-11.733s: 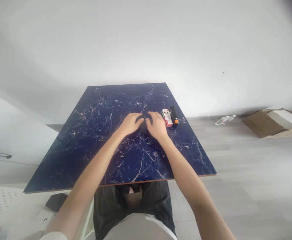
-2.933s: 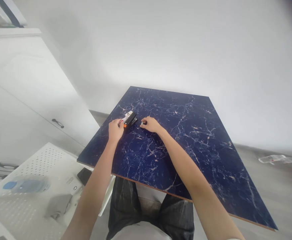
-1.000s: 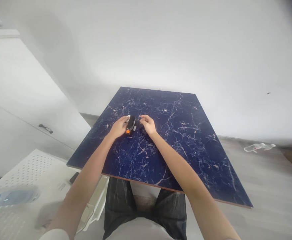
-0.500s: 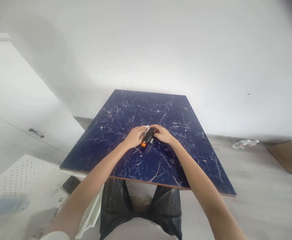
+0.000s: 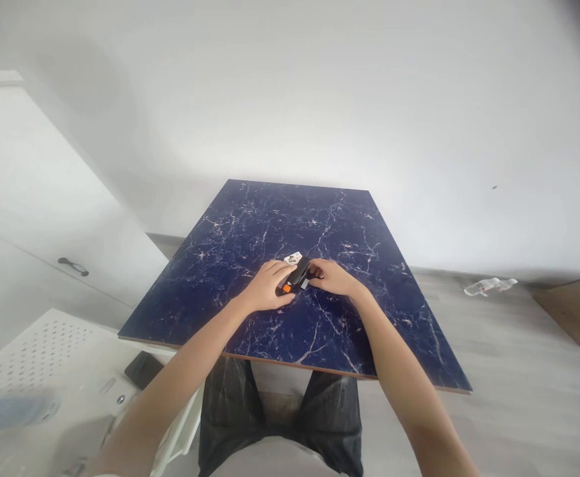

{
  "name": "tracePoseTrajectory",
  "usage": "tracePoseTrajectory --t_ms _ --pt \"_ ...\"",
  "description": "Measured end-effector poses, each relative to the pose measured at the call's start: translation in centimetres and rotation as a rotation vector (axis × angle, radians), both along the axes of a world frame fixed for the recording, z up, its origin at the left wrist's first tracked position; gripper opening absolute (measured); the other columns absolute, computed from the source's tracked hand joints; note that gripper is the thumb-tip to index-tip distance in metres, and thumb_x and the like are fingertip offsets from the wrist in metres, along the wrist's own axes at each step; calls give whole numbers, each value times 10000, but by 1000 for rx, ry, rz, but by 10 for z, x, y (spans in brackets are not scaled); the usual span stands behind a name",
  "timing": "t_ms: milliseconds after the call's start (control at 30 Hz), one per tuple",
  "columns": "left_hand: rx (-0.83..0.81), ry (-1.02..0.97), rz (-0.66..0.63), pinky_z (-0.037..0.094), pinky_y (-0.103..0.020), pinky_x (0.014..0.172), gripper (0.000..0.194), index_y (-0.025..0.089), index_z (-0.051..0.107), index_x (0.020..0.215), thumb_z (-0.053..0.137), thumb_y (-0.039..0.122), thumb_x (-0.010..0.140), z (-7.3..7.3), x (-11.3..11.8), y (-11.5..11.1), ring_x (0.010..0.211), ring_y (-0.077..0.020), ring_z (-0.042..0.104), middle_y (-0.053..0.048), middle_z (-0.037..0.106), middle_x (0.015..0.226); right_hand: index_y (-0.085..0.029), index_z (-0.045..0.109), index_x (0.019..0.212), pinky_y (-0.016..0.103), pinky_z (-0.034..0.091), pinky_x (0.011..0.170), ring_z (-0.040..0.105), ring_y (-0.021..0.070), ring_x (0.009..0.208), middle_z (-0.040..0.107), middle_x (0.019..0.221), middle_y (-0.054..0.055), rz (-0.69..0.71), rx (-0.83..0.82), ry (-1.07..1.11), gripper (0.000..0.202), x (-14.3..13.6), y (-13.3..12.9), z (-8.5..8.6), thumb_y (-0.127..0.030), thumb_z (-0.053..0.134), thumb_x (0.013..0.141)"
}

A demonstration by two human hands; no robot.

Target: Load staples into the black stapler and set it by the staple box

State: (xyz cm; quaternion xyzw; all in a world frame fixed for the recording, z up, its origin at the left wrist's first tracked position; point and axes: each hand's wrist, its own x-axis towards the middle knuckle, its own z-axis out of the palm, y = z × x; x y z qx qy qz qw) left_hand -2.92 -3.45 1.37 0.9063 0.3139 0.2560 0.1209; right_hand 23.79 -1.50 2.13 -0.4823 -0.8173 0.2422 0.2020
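Left hand (image 5: 270,288): thumb and fingers hold the black stapler (image 5: 299,271) at its near-left end. Stapler: on the table (image 5: 264,218), between the 2 hands, long axis diagonal, near-left to far-right; white box (image 5: 292,258) beside its left side. Right hand (image 5: 337,277): fingers curled at stapler's right side; grip cannot be told.

- Stapler (image 5: 299,269): smooth, plastic-looking body
- Small box (image 5: 293,258): printed card
- Bench (image 5: 274,215): smooth, marble-patterned top
- Wall (image 5: 290,99): smooth, matt
- Carton (image 5: 575,315): plain matt cardboard
- Trousers (image 5: 227,411): matt, creased cloth
- Floor (image 5: 513,377): smooth, wood-look finish
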Motion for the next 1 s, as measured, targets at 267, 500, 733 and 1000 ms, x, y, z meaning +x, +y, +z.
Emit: tracePoseTrajectory --t_ms 267,500,733,1000 --pt "84 -61 271 476 -502 1049 345 252 691 1218 677 233 874 -11 -15 25 1196 -319 617 -85 721 1216 -238 541 999 289 412 645 649 209 728 686 823 13 -218 48 -61 359 -19 -16 -1 -414 786 804" --pt "29 -53 309 477 -518 1053 309 268 748 1181 770 317 877 -15 -26 37 1192 -336 616 -79 743 1224 -222 596 989 304 447 708 652 224 838 683 999 66 -204 75 -119 313 -20 -17 0 -296 790 754" --pt "-18 -113 269 511 -473 1009 262 284 788 1161 756 346 909 -14 -32 39 1104 -290 645 -68 767 1194 -229 700 1088 314 479 775 658 200 836 721 1062 61 -154 31 -64 297 12 -10 1 -223 756 796" --pt "-13 -73 266 511 -471 994 292 260 765 1214 728 317 930 -12 -30 36 1085 -295 625 -68 766 1201 -211 640 760 276 410 672 591 160 688 672 772 6 -145 105 13 196 -12 -12 -9 -313 706 913"
